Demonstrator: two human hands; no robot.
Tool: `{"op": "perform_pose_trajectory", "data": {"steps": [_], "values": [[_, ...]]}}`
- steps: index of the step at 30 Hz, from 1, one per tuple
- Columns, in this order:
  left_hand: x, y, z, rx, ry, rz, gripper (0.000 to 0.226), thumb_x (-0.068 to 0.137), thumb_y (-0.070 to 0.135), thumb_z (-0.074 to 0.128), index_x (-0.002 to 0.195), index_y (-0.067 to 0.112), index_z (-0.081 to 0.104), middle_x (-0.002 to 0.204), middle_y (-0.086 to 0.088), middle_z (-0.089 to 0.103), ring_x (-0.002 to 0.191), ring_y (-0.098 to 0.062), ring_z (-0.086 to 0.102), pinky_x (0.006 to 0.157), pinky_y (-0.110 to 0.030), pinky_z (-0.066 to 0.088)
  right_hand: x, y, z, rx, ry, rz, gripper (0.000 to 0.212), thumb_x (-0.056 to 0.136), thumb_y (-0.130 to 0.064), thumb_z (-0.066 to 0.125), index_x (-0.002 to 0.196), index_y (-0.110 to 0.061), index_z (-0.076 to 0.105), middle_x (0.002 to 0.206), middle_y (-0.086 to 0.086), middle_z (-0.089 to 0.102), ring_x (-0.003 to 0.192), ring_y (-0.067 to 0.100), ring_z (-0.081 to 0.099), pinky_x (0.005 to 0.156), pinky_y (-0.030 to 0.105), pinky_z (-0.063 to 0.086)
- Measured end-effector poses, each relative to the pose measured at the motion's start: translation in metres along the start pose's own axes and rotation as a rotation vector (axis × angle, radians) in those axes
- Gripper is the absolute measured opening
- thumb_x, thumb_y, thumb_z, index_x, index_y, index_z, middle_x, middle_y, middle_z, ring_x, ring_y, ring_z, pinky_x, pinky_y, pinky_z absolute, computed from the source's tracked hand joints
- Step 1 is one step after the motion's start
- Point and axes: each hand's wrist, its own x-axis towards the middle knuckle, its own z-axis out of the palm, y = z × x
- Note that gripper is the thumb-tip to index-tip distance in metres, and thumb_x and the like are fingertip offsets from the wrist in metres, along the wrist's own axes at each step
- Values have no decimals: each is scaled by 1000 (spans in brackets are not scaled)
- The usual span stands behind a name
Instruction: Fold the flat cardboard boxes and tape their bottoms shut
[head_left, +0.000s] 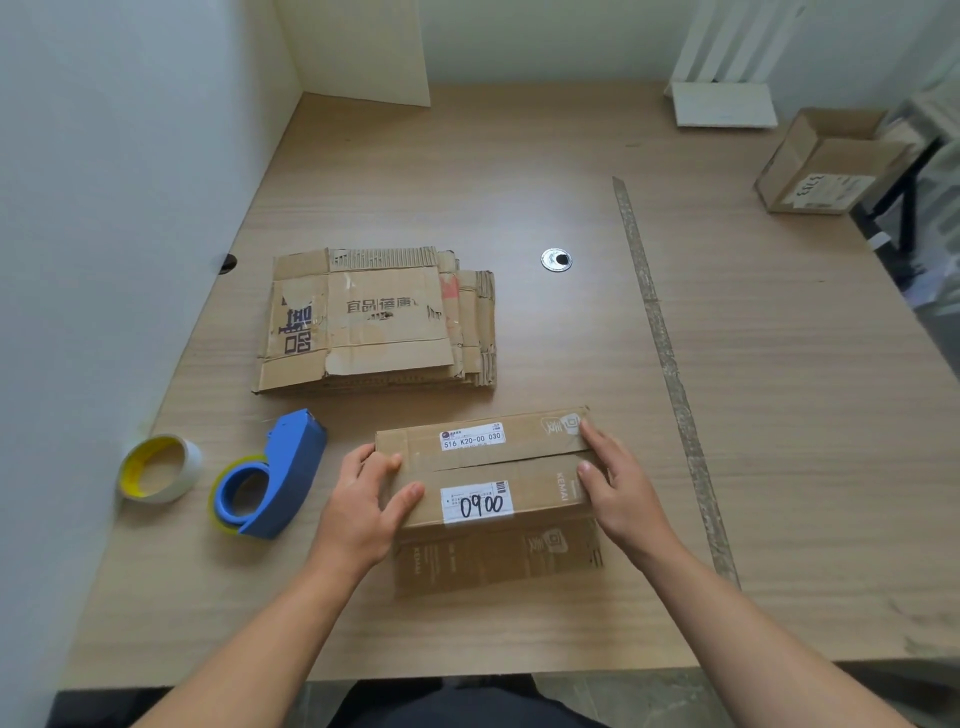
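Box (488, 467): sat near 6 o'clock on the desk (519, 182), folded up, bottom flaps closed on top with a thin crack between them. Gripped at its 9 o'clock end by the left hand (363, 499), fingers (389, 462) bent over the edge, thumb on the near flap. Pressed flat at its 3 o'clock end by the right hand (618, 483), fingers straight, holding nothing. Looked like folding done, taping not yet started. Needed next, most likely: one hand kept on the flaps, the other sent to 9 o'clock for the blue tape gun (275, 478), just beside the tape roll (158, 470). Left waiting at 11 o'clock: more flat boxes (374, 322).
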Motion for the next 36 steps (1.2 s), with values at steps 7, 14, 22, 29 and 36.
{"op": "perform_pose_trajectory", "data": {"steps": [7, 14, 22, 29, 36], "values": [[-1, 6, 1, 9, -17, -12, 45, 91, 39, 65, 126, 11, 58, 147, -7, 37, 129, -26, 45, 99, -35, 40, 6, -8, 6, -766, 37, -256, 47, 102, -24, 42, 146, -8, 46, 161, 8, 29, 151, 34, 18, 119, 51, 20], [-1, 6, 0, 9, -14, -10, 43, 91, 41, 66, 123, 13, 59, 145, -6, 38, 126, -25, 47, 98, -35, 40, 0, -26, 52, -787, -120, -317, 56, 89, -62, 36, 134, -36, 57, 146, 2, 51, 138, 36, 40, 115, 50, 20], [9, -6, -29, 226, 45, 112, 46, 96, 45, 54, 134, 18, 53, 131, -1, 56, 117, -21, 53, 96, -39, 44, 2, -24, 51, -725, -100, -312, 64, 86, -68, 29, 136, -40, 55, 152, -4, 42, 144, 28, 24, 119, 47, 8], [25, -54, -73, 665, 47, -286, 64, 94, 51, 48, 151, 38, 24, 127, -8, 49, 117, -33, 44, 95, -43, 40, 4, -32, 52, -722, -127, -266, 77, 79, -74, 15, 143, -44, 46, 159, -7, 29, 149, 25, 11, 120, 44, -2], [22, -85, -56, 566, -33, -311, 79, 98, 49, 43, 153, 39, -12, 121, -12, 54, 105, -32, 54, 80, -44, 47, 11, -38, 60, -724, -121, -263, 79, 77, -74, 13, 143, -45, 45, 160, -6, 28, 150, 25, 8, 120, 46, -2]]}}
